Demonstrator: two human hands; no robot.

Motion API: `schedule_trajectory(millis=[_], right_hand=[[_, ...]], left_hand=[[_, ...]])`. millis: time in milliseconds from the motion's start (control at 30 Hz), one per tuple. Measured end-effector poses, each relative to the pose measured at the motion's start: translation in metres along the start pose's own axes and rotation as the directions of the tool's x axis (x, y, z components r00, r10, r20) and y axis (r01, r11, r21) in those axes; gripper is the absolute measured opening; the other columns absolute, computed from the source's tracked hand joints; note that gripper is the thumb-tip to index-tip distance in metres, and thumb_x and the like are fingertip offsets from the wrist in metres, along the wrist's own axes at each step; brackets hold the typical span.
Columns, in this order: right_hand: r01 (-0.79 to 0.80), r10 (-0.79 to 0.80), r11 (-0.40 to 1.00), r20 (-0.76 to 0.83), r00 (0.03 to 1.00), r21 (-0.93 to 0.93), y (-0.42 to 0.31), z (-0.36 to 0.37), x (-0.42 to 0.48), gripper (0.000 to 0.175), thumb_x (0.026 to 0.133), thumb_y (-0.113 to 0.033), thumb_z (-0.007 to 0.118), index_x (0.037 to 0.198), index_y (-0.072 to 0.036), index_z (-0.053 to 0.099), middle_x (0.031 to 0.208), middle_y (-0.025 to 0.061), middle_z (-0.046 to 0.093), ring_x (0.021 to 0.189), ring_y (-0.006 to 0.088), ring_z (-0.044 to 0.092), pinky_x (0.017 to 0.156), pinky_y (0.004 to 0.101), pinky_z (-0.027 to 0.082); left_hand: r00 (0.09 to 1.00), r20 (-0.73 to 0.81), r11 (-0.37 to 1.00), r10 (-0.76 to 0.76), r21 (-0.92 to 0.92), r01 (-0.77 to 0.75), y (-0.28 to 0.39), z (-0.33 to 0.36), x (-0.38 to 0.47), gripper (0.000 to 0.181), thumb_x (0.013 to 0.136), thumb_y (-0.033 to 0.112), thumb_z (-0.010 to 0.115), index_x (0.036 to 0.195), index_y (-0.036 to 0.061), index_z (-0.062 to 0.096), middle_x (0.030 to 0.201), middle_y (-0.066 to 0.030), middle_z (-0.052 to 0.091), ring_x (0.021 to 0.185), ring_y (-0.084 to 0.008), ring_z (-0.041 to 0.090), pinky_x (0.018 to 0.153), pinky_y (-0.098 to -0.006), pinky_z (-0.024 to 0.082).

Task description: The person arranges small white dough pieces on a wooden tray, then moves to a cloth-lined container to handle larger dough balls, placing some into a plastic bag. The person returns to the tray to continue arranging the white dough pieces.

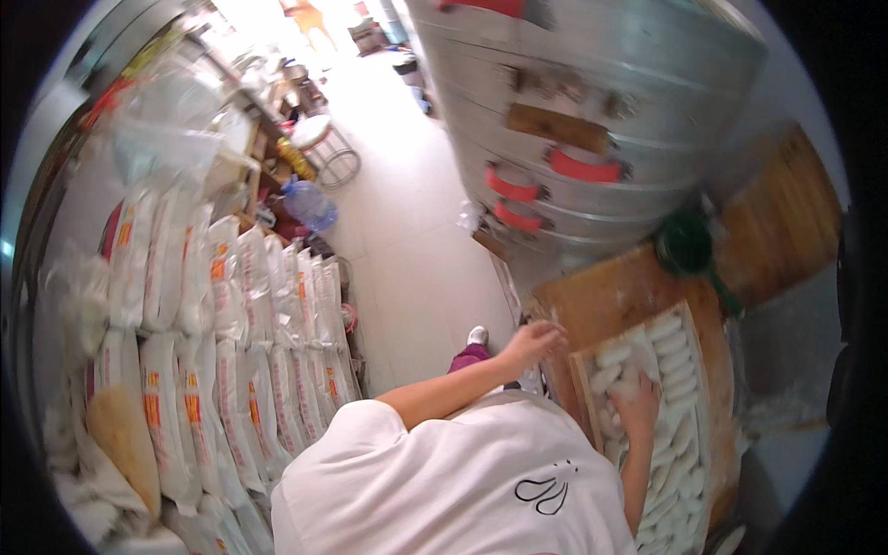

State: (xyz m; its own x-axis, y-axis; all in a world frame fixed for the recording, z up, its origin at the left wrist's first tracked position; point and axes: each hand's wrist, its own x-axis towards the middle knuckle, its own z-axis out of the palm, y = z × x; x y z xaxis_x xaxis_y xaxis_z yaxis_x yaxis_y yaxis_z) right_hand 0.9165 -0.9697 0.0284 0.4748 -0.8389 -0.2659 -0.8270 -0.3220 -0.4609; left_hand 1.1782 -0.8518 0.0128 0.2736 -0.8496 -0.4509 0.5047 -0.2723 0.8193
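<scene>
A shallow wooden tray (585, 406) holds rows of white oval pieces that look like dough (674, 364). My right hand (637, 402) reaches down into the tray, its fingers on the pieces near the left side. Whether it grips one is hidden by blur and by the hand itself. Just outside the tray's upper left corner, my left hand (534, 345) hovers by the edge of the wooden worktop (610, 298). Its fingers are bent and blurred, with nothing plainly visible in them.
A green scoop (683, 243) with a handle lies on the worktop beyond the tray. Large metal tiers with red handles (586, 166) tower past it. Stacked white printed sacks (232, 291) line the left. Farther off are a blue-tinted water bottle (310, 205) and a round stool (312, 132).
</scene>
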Motion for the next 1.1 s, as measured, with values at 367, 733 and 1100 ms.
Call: schedule_trajectory(millis=[367, 733, 1100], right_hand=[[-0.011, 0.022, 0.993, -0.092, 0.995, 0.115, 0.012, 0.016, -0.011, 0.082, 0.063, -0.018, 0.080, 0.134, -0.002, 0.042, 0.130, 0.0249, 0.046, 0.123, 0.0413, 0.040, 0.104, 0.0453, 0.035], [-0.192, 0.445, 0.687, -0.197, 0.874, 0.700, 0.008, -0.012, -0.011, 0.065, 0.076, -0.025, 0.074, 0.133, -0.006, 0.050, 0.127, 0.0156, 0.056, 0.114, 0.0246, 0.055, 0.096, 0.0345, 0.043], [0.136, 0.225, 0.222, -0.187, 0.956, 0.966, 0.020, -0.018, -0.002, 0.042, 0.087, -0.018, 0.065, 0.125, -0.004, 0.052, 0.116, 0.0138, 0.061, 0.102, 0.0279, 0.062, 0.085, 0.0351, 0.050]], left_hand=[[0.995, 0.099, 0.991, 0.025, 0.129, -0.037, 0.028, 0.006, 0.033, 0.026, 0.096, 0.024, 0.057, 0.111, 0.0041, 0.061, 0.100, -0.0035, 0.065, 0.089, -0.0112, 0.061, 0.076, -0.0249, 0.048], [0.888, 0.435, 0.929, 0.147, 0.248, -0.275, 0.028, 0.051, 0.051, 0.028, 0.092, 0.020, 0.062, 0.115, 0.0046, 0.062, 0.100, -0.0025, 0.067, 0.083, -0.0113, 0.061, 0.068, -0.0269, 0.050], [0.903, 0.423, 0.961, -0.078, 0.274, -0.046, 0.024, 0.085, 0.037, 0.026, 0.095, 0.016, 0.056, 0.116, 0.0006, 0.059, 0.105, -0.0070, 0.066, 0.096, -0.0156, 0.062, 0.079, -0.0280, 0.048]])
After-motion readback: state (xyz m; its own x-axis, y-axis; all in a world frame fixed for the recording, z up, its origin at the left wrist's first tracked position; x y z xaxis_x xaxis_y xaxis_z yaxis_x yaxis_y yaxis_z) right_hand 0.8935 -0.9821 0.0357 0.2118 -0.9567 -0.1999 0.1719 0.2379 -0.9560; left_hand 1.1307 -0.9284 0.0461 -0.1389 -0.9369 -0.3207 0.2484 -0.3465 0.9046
